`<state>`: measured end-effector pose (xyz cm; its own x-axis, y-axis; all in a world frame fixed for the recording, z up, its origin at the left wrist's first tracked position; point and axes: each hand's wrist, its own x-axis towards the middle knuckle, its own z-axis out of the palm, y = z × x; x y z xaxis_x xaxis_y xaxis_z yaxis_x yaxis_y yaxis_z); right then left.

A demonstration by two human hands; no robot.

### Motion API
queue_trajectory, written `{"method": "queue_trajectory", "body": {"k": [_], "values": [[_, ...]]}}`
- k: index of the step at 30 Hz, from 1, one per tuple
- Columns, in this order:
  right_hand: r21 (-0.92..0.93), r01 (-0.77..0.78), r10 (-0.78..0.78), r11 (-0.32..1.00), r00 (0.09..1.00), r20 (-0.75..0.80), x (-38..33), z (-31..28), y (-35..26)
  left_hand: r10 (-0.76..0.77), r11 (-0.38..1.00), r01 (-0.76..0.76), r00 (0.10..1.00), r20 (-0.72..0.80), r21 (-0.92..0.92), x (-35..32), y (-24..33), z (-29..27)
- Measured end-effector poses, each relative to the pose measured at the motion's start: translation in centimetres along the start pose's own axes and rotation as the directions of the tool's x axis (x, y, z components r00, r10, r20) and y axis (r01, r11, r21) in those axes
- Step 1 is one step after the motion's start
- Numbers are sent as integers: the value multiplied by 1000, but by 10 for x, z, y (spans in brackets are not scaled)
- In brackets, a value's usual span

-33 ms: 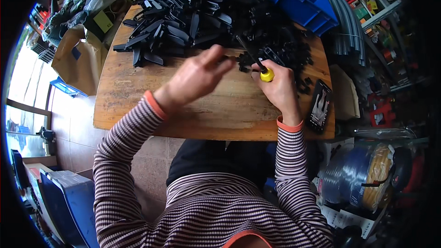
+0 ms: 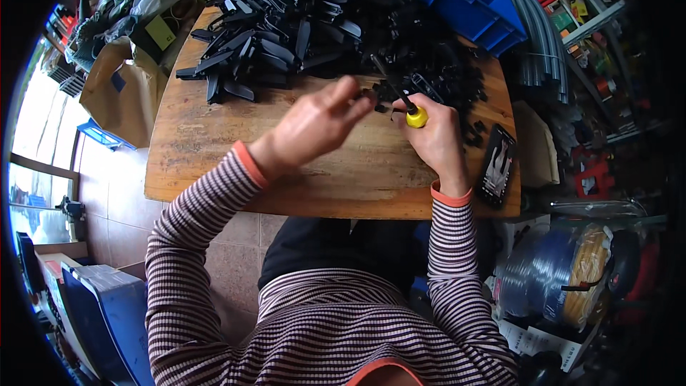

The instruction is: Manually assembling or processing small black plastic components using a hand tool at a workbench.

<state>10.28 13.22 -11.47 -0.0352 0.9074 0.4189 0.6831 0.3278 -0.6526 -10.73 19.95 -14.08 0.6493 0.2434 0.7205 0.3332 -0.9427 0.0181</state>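
Observation:
My right hand [image 2: 438, 139] is closed around a screwdriver with a yellow handle [image 2: 416, 117]. Its dark shaft points up and to the left, toward the pile. My left hand [image 2: 314, 125], smeared by motion, hovers over the wooden table left of the screwdriver. Between its thumb and fingers is a small black part [image 2: 367, 93], too blurred to name. Just beyond both hands lies a heap of small black plastic parts [image 2: 457, 78]. Long black blade-shaped pieces [image 2: 271, 53] are piled at the far left of the table.
Blue plastic bins [image 2: 464, 0] stand at the table's far edge. A phone [image 2: 496, 166] lies near the right edge of the wooden table [image 2: 214, 164]. Grey tubing [image 2: 547, 64] hangs at the right, and a brown paper bag [image 2: 121, 96] stands left of the table.
My left hand has moved a little to the right, closer to the screwdriver, with the small black part. The right hand has stayed nearly in place.

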Motion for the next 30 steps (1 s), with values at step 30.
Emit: {"method": "queue_trajectory", "body": {"k": [30], "values": [[-145,212,-191,966,970,149,3,73,-13,196,979,-202,914,356,-19,-62,14,-7]]}}
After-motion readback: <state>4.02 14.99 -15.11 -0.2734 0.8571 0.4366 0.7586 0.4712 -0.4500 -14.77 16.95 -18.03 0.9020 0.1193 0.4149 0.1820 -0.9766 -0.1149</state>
